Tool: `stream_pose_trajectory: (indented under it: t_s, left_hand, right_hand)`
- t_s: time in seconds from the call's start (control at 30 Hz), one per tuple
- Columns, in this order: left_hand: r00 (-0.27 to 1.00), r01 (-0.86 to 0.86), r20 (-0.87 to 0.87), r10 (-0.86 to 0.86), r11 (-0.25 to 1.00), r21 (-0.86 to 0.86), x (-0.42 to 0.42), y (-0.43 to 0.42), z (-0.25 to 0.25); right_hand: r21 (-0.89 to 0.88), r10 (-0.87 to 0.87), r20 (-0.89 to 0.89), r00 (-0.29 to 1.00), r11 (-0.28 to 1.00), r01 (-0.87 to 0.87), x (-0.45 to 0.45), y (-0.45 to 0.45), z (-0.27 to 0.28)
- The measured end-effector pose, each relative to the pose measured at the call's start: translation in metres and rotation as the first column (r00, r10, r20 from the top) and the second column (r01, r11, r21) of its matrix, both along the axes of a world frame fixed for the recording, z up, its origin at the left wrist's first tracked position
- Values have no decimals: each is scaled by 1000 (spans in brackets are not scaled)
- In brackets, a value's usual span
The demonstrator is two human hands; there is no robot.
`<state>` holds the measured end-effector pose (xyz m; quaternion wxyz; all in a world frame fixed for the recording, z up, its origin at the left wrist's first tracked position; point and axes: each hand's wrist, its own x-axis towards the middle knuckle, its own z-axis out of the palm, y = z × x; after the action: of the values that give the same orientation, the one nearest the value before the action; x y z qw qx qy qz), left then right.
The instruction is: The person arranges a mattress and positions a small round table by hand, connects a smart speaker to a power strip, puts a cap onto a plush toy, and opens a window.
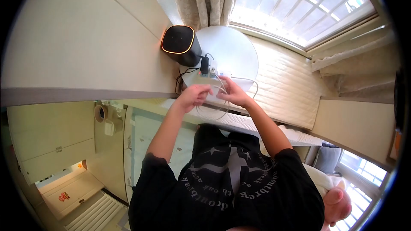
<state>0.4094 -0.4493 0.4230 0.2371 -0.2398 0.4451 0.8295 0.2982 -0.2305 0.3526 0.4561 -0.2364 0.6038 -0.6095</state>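
Observation:
A thin white cable [217, 118] hangs in a loose loop below my two hands, over the near edge of the round white table [239, 45]. My left hand [196, 96] is closed, fingers curled, with the cable at its fingertips. Around another part of the loop bends my right hand [233, 93], its index finger reaching up near the power strip [218, 75]. Part of the cable is hidden behind the fingers. Plugged into the strip are a black adapter [204, 65] and a white charger [214, 66].
A black speaker [177, 40] with a glowing orange ring stands at the table's left, with black wires [179, 80] beside it. A tall cabinet [85, 34] borders the left. To the right lie a cream quilted pad [278, 81] and a barred window [299, 4]. Curtains [205, 0] hang behind.

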Motion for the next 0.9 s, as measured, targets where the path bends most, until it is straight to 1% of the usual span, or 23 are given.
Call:
stream_pose_trajectory:
  t_s: [0.03, 0.07, 0.1, 0.13, 0.2, 0.27, 0.3, 0.4, 0.47, 0.5, 0.6, 0.7, 0.8, 0.9]
  left_hand:
    - [999, -53, -1, 53, 997, -48, -3, -4, -3]
    - [994, -106, -5, 106, 990, -96, -6, -8, -7]
    - [980, -195, 7, 199, 967, -166, -9, -9, -14]
    - [974, -225, -62, 216, 925, -306, -10, -9, -28]
    - [956, -292, -201, 215, 779, -555, -13, -7, -63]
    - [925, -366, -351, 148, 596, -714, -15, -2, -91]
    - [904, -408, -416, 99, 490, -770, -16, -1, -95]
    - [866, -481, -497, 64, 380, -790, -16, -3, -104]
    - [838, -517, -532, -119, 136, -845, -13, -10, -104]
    - [823, -538, -528, -211, 9, -843, -12, -14, -105]
    - [837, -544, -541, -86, -26, -838, 5, -10, -104]
    - [925, -376, -373, 77, 31, -926, 23, -6, -96]
    - [975, -222, -220, 31, 101, -970, 38, -15, -122]
    - [971, -239, -228, 71, 301, -923, 41, -18, -130]
  right_hand:
    - [47, -18, -37, 999, 999, 20, 2, -3, -6]
    - [131, 21, -115, 993, 991, -6, -1, -3, -12]
    - [216, 65, -188, 980, 976, -24, -3, -5, -14]
    - [219, 32, -341, 940, 975, 47, -1, -6, -4]
    - [191, -28, -619, 785, 964, 185, 7, -8, 14]
    - [197, -19, -760, 649, 946, 258, 12, -11, 11]
    - [193, -11, -820, 572, 936, 295, 14, -12, 8]
    - [274, -78, -649, 757, 904, 328, 20, -21, -12]
    - [249, -180, -626, 759, 876, 414, 25, -24, -27]
    - [238, -231, -613, 756, 858, 455, 27, -27, -30]
    - [243, -308, -514, 801, 843, 480, 33, -34, -35]
    - [204, -394, -465, 793, 824, 529, 39, -41, -37]
    - [250, -494, -281, 823, 791, 559, 39, -45, -49]
    - [312, -387, -275, 880, 830, 462, 40, -39, -42]
